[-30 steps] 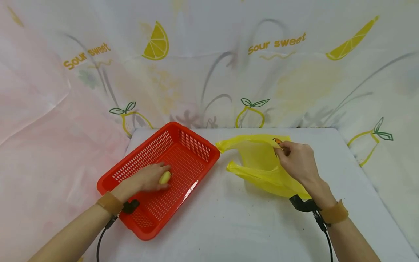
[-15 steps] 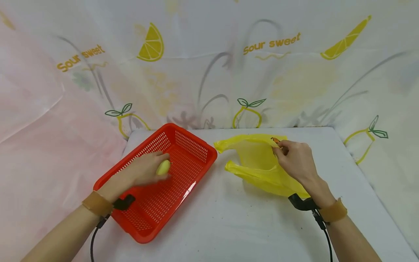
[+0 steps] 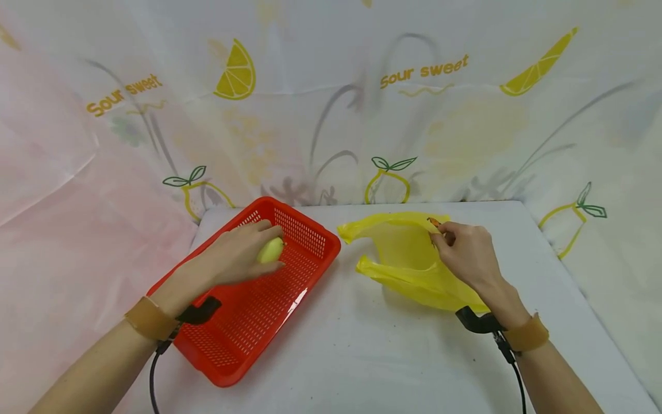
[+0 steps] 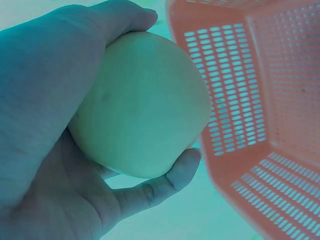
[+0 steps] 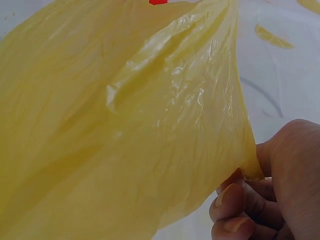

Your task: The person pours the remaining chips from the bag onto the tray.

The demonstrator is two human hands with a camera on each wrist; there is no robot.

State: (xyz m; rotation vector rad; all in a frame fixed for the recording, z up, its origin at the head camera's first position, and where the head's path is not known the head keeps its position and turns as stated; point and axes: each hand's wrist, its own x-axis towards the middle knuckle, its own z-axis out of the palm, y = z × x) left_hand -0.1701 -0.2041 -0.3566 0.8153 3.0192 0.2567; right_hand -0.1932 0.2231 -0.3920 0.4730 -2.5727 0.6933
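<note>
My left hand (image 3: 240, 250) grips a round yellow-green fruit (image 3: 271, 250) above the red basket. In the left wrist view the fruit (image 4: 142, 105) fills the grasp, with fingers and thumb around its sides. On the right, my right hand (image 3: 468, 253) pinches the edge of a yellow plastic bag (image 3: 414, 282). The bag's mouth gapes toward the basket, and its two handles point left. A small orange-and-dark patch (image 3: 433, 222) shows by the right fingertips. In the right wrist view the thin bag (image 5: 125, 115) hangs in folds from the pinching fingers.
The red perforated basket (image 3: 222, 376) stands tilted on the white table (image 3: 331, 356), left of the bag. Behind the table hangs a lemon-print cloth (image 3: 310, 115). A black camera and cable (image 3: 152, 374) are strapped at each wrist.
My left hand has risen from the basket floor with the fruit, moving up and slightly right. The right hand keeps hold of the bag almost in place. The head view has shifted slightly.
</note>
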